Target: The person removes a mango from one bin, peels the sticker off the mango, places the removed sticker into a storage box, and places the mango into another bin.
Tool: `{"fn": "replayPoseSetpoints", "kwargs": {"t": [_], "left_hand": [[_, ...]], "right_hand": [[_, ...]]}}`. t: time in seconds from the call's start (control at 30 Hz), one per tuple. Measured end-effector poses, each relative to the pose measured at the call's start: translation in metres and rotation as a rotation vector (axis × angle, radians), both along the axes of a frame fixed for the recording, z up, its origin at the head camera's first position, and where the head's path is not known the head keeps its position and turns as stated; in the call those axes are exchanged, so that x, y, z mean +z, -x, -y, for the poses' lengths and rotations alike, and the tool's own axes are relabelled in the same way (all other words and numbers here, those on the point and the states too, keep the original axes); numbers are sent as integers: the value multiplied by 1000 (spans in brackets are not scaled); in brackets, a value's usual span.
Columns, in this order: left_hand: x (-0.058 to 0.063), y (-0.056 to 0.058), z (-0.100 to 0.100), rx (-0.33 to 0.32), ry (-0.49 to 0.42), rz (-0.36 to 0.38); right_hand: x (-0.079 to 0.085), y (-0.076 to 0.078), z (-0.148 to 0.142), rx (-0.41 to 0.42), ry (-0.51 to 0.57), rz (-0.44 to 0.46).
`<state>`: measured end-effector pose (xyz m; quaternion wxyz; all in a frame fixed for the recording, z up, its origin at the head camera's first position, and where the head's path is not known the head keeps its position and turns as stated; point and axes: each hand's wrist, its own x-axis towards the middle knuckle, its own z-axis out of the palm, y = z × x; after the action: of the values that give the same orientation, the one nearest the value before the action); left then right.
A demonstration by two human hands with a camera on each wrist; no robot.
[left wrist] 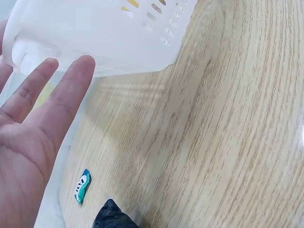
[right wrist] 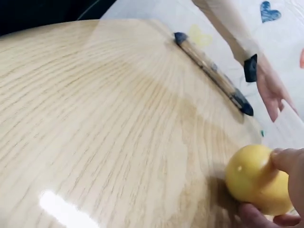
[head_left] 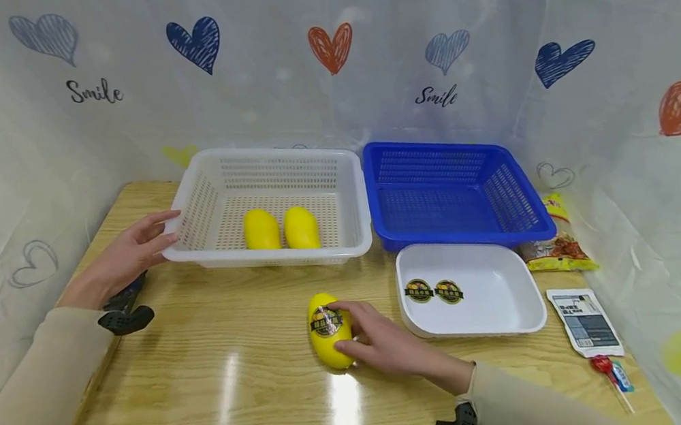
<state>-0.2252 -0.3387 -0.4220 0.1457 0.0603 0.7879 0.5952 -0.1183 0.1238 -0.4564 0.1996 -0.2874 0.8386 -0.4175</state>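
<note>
A yellow mango (head_left: 324, 352) with a round black-and-gold label (head_left: 326, 321) lies on the wooden table. My right hand (head_left: 384, 342) grips it from the right; in the right wrist view, fingertips press on the mango (right wrist: 251, 178). My left hand (head_left: 126, 256) touches the left rim of a white plastic basket (head_left: 209, 256), where two more mangoes (head_left: 261, 229) lie. Seen from the left wrist, the left hand's fingers are fairly straight against the basket wall (left wrist: 109, 42). To the right, a white tray (head_left: 495, 286) holds two similar labels (head_left: 434, 291).
A blue basket (head_left: 465, 231) stands beside the white one. Along the right edge are a snack bag (head_left: 559, 246), a white packet (head_left: 585, 322) and a red lollipop (head_left: 602, 364). A small wrapped candy (left wrist: 82, 186) and a long brown bar with black ends (right wrist: 209, 69) lie at the left.
</note>
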Motion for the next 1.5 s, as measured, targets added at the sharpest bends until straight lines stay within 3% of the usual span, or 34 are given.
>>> {"fn": "replayPoseSetpoints", "kwargs": {"t": [0.1,0.2,0.3,0.4,0.47,0.53,0.6,0.7,0.8,0.97,1.07,1.2,1.33,1.5], "left_hand": [[1,2,0,-10,34,-13],[8,1,-2,-3,160,-78],[25,-8,-12,59,292,-203],[43,-25,-38,84,303,-422],[50,-40,-65,11,260,-591],[52,-57,-95,-120,227,-730],[47,-75,-124,-250,193,-779],[27,-97,-161,-321,189,-707],[1,-111,-186,-288,209,-593],[-40,-115,-209,-234,179,-446],[-56,-112,-213,-232,112,-380],[-66,-111,-215,-220,25,-311],[-66,-112,-218,-215,-46,-269],[-62,-116,-225,-161,-32,-282]], "right_hand": [[-4,3,7,-35,48,32],[-5,4,11,-47,54,13],[-1,5,9,-57,-6,-93],[3,6,5,-73,-61,-186],[6,8,3,-83,-72,-199],[6,10,1,-87,-66,-170],[6,12,0,-93,-54,-138],[4,14,1,-102,-30,-104],[4,14,2,-112,-21,-83],[2,10,4,-123,-7,-82],[-1,7,6,-136,34,-80],[0,5,9,-164,60,-85],[4,4,12,-178,78,-107],[6,8,19,-236,68,-129]]}}
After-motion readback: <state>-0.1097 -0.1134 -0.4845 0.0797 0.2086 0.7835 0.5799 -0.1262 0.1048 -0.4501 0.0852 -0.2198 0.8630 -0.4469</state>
